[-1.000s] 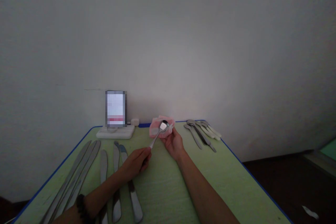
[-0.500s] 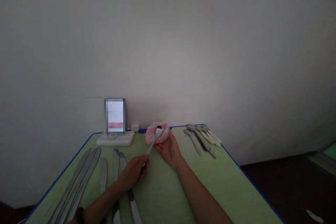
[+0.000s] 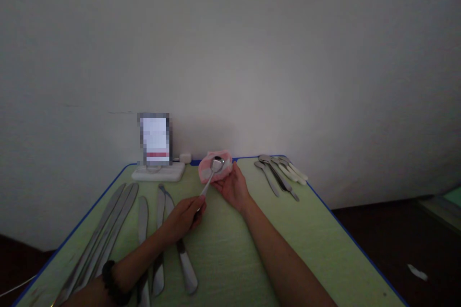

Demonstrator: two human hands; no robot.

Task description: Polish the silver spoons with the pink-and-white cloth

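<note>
My left hand (image 3: 186,216) is closed around the handle of a metal spoon (image 3: 217,164), its bowl raised toward the wall. Behind and under that bowl is a pink and white cloth (image 3: 205,169), gripped from below by my right hand (image 3: 233,187). The cloth lies against the spoon's bowl; some of my right fingers are hidden beneath it. Several table knives (image 3: 143,218) lie on the left of the green table (image 3: 223,259), partly under my left forearm. Several spoons (image 3: 268,180), some with white handles, are grouped at the right.
A phone (image 3: 156,139) with a blurred screen stands on a white base (image 3: 158,171) at the back left, beside a small white plug (image 3: 185,158). The table's blue-edged back meets a grey wall (image 3: 230,57). A white scrap (image 3: 418,272) lies on the dark floor.
The view has tilted down, so the table and everything on it sit higher in the picture. Both hands keep their hold on the spoon and the cloth, with little movement between them.
</note>
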